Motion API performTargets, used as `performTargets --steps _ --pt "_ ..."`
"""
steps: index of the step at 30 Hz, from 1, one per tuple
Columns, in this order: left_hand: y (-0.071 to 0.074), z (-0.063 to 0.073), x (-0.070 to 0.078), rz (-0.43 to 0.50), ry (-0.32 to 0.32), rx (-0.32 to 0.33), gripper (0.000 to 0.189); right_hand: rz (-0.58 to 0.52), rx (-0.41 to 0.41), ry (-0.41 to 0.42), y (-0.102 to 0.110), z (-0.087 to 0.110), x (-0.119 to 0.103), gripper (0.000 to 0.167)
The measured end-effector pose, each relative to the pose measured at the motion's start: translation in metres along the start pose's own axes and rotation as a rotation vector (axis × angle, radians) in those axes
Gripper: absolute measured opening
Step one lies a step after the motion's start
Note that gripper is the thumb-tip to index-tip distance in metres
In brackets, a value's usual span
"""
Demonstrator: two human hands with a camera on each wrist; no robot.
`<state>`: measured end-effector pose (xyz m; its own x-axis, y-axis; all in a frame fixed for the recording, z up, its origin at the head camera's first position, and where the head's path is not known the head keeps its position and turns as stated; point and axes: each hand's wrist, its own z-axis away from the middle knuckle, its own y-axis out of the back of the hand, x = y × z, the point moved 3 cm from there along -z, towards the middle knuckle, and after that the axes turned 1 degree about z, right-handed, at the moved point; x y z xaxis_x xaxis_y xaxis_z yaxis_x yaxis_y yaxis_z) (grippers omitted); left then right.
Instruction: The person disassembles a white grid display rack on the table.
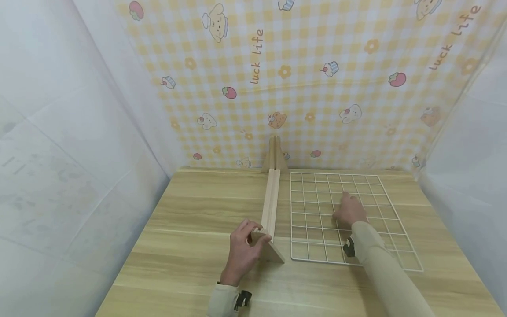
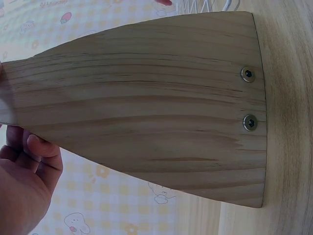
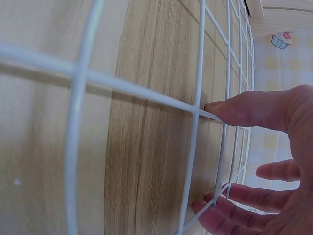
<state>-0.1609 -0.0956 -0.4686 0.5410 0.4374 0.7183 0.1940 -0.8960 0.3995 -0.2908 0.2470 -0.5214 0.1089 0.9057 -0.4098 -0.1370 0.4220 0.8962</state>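
Observation:
A wooden stand lies along the middle of the table, its long crossbar joining two tapered end panels. My left hand grips the narrow top of the near end panel, thumb on one side and fingers on the other. Two metal bolts show near that panel's wide base. To the right of the stand, a white wire grid panel lies over the table. My right hand holds the grid near its middle, with the thumb at one wire and fingertips reaching through the openings in the right wrist view.
The far end panel of the stand rises at the table's back edge, before a yellow checked cloth. White sheets hang on both sides of the wood-grain table.

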Motion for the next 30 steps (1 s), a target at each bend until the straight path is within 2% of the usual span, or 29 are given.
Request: performTargets --steps 7,17,25,30 --pt "-0.0013 0.0 -0.0004 -0.004 -0.005 -0.001 0.039 -0.007 -0.022 -0.02 -0.0004 -0.002 0.0024 0.091" --pt "-0.0006 -0.0004 0.0023 -0.009 -0.003 0.001 0.039 0.005 0.005 0.001 -0.0006 -0.0009 0.0049 0.073" --pt "0.0005 -0.0015 0.0014 -0.017 -0.005 -0.003 0.039 -0.008 0.015 0.004 -0.0025 -0.001 0.0067 0.084" --pt "0.0029 -0.0047 -0.0025 0.007 -0.002 -0.06 0.026 -0.009 0.011 0.017 -0.0008 -0.0011 0.0076 0.093"
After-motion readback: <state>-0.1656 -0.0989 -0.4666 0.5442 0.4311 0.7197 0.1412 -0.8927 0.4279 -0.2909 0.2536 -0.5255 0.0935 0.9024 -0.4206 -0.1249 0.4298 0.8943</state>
